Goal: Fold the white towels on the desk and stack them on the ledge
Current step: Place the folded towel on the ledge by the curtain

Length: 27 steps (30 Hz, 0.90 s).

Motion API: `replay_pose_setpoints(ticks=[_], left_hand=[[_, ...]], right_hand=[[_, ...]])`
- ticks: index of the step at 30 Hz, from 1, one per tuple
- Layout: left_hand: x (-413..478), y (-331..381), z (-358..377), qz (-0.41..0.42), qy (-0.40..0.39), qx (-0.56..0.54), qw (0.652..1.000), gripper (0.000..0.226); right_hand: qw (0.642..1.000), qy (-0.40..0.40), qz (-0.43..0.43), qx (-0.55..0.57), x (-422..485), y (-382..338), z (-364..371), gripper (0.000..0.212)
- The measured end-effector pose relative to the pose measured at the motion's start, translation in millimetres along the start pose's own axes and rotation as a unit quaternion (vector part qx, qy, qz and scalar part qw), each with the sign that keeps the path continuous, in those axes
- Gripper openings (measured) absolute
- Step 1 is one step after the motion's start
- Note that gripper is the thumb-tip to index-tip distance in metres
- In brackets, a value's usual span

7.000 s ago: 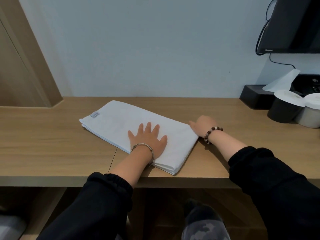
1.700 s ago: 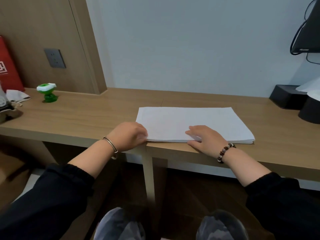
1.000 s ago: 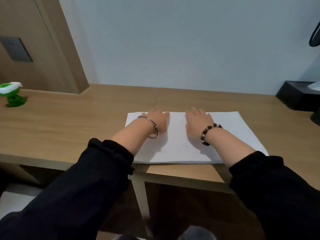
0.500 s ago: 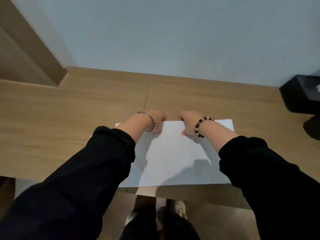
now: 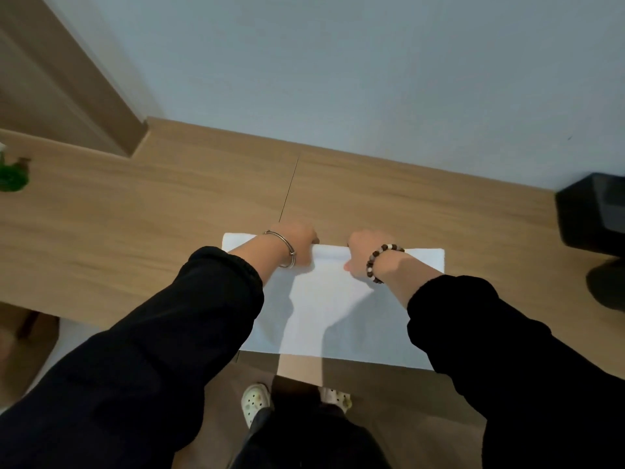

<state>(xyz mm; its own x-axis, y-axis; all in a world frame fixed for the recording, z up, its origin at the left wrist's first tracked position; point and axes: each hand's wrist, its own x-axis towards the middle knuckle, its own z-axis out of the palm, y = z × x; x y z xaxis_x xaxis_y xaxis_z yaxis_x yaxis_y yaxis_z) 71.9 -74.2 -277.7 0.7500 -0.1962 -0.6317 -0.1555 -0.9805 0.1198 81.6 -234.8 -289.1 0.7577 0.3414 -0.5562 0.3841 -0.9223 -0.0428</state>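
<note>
White, one folded towel [image 5: 338, 309] is lying flat on the single wooden desk [image 5: 169, 214], reaching toward its front edge. Two hands are working: the left hand [image 5: 297, 243] and right hand [image 5: 363, 248] are each gripping its far edge with curled fingers. One pale wall [image 5: 338, 79] is backing the desk.

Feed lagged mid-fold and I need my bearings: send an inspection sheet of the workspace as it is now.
Surface: light wooden desk, seam running front to back.
Job's things: flat white cloth towel, reaching the desk's front edge.
Clutter: blurred green object far left; black box far right.
Grippers: left hand and right hand both grip the towel's far edge, fingers curled.
Cables: nothing seen.
Surroundings: pale wall behind; wooden panel at left.
</note>
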Motion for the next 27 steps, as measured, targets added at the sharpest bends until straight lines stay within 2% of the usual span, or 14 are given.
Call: replay_pose_setpoints(ticks=[6, 10, 12, 21, 27], left_hand=[[-24.1, -27.0, 4.8, -0.040, 0.053, -0.012, 0.998, 0.038], [-54.7, -58.7, 3.7, -0.109, 0.100, -0.017, 0.989, 0.014], [-76.8, -81.2, 3.4, -0.148, 0.115, -0.031, 0.982, 0.011], [-223.0, -214.5, 43.2, -0.320, 0.199, -0.111, 0.920, 0.034], [-346.4, -293.4, 117.7, -0.434, 0.220, -0.172, 0.857, 0.019]], right_hand=[[0.999, 0.004, -0.034, -0.031, -0.2, -14.3, -8.6, 0.022], [0.997, 0.025, -0.059, -0.042, 7.0, -53.3, -32.9, 0.015], [0.994, 0.043, -0.081, -0.056, 8.9, -84.4, -48.4, 0.011], [0.963, 0.111, -0.217, -0.115, -10.9, -286.4, -93.1, 0.014], [0.925, 0.125, -0.325, -0.150, -47.2, -447.1, -78.2, 0.015]])
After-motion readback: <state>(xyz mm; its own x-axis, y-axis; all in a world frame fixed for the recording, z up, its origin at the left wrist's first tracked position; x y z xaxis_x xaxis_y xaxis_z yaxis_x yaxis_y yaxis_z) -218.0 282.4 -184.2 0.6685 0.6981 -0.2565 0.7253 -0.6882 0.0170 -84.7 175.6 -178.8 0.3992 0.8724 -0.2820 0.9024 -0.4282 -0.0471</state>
